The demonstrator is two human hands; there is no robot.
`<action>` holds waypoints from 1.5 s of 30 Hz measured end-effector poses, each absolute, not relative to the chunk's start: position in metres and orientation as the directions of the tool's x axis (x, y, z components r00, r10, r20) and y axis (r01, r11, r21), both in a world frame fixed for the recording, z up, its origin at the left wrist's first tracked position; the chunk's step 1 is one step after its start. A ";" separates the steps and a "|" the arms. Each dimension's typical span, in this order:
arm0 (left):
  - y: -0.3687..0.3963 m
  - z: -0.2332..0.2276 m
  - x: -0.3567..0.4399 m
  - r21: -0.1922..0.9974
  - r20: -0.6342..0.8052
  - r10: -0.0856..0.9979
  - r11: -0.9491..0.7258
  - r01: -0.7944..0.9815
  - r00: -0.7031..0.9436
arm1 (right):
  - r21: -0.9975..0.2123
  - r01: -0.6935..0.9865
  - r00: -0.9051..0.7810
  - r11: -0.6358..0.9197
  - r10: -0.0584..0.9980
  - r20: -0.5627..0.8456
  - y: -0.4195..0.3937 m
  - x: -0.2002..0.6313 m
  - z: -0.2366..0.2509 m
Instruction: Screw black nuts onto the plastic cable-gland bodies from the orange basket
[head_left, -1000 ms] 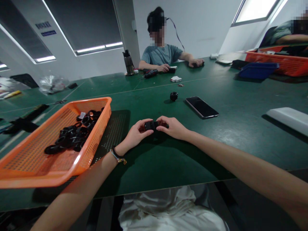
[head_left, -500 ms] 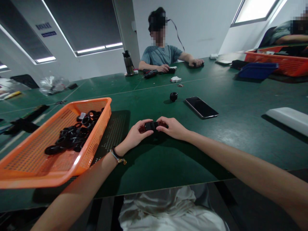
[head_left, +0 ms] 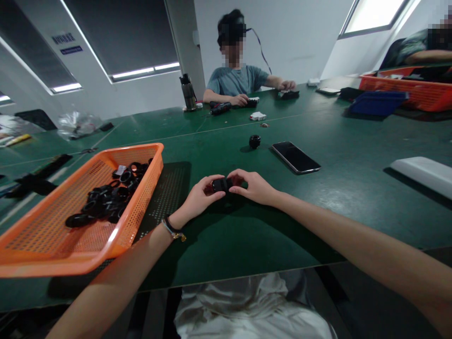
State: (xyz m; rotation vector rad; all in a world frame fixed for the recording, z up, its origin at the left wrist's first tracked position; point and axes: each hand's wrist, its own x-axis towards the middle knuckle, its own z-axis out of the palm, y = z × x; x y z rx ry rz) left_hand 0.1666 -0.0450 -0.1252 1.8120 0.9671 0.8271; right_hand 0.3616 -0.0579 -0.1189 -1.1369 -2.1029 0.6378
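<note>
Between my two hands is a small black plastic part (head_left: 219,185), held just above the green table (head_left: 212,254). My left hand (head_left: 199,195) pinches its left end between thumb and fingers. The thumb and fingertips of my right hand (head_left: 252,188) close on its right end, where a narrower black piece shows; whether that is a separate piece I cannot tell. To my left stands an orange perforated basket (head_left: 141,207), with a heap of black ring-shaped parts (head_left: 108,197) inside. Beyond my hands sits a round black part (head_left: 254,141).
A smartphone (head_left: 295,157) lies right of the round part. A white object (head_left: 425,176) rests at the right. Across the table a person (head_left: 235,80) handles dark parts, near a power drill (head_left: 221,108) and a bottle (head_left: 188,93). A blue bin (head_left: 377,103) stands far right.
My right fingers have shifted slightly on the part, while my left hand keeps its hold. Across the table, the co-worker's hand has lifted a little off a dark part.
</note>
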 end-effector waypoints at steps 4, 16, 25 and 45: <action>-0.046 -0.124 0.167 0.916 0.140 0.873 -0.293 0.274 0.468 | -0.677 0.487 -0.440 0.552 0.825 0.355 -0.059 0.364 -0.120; -0.046 -0.124 0.166 0.907 0.144 0.869 -0.307 0.289 0.473 | -0.674 0.517 -0.434 0.528 0.840 0.326 -0.059 0.363 -0.119; -0.045 -0.125 0.167 0.913 0.142 0.875 -0.296 0.280 0.463 | -0.666 0.547 -0.416 0.508 0.855 0.311 -0.058 0.362 -0.119; -0.045 -0.125 0.166 0.910 0.136 0.875 -0.296 0.292 0.465 | -0.666 0.575 -0.392 0.475 0.875 0.285 -0.058 0.361 -0.120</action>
